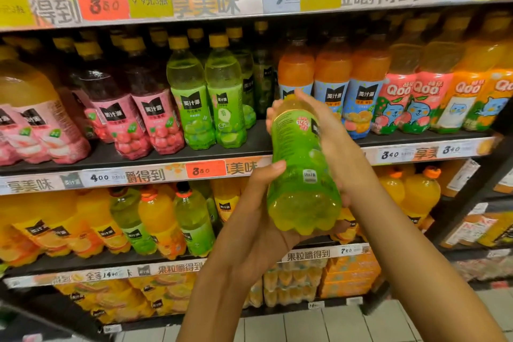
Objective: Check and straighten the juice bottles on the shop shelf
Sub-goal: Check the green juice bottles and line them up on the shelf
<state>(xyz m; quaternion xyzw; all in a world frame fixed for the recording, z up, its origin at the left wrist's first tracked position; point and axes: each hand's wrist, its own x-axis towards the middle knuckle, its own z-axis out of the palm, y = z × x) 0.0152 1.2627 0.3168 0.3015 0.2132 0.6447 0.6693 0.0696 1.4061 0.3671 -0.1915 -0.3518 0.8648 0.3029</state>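
Shop shelving fills the background, its tiers edged with glossy price strips; the middle shelf (249, 144) is a dark board carrying upright plastic bottles in flavour blocks. From 9 o'clock rightward: pink-labelled bottles (144, 116) with dark red juice, then two green grape bottles (206, 97) with yellow caps, then a bare gap at centre, judged the held bottle's slot. Before that gap the left hand (258, 203), at 6 o'clock, cups the lobed, translucent base of the held green bottle (301, 164), thumb pressed on its smooth label; the bottle is tipped neck-away toward the shelf, apparently to read the wrap. The right hand (319, 130) has its fingers (273, 116) curled round the upper body, clamping it. Toward 3 o'clock stand orange bottles (333, 83) with pale blue labels, then cartoon-printed Qoo bottles (410, 97).
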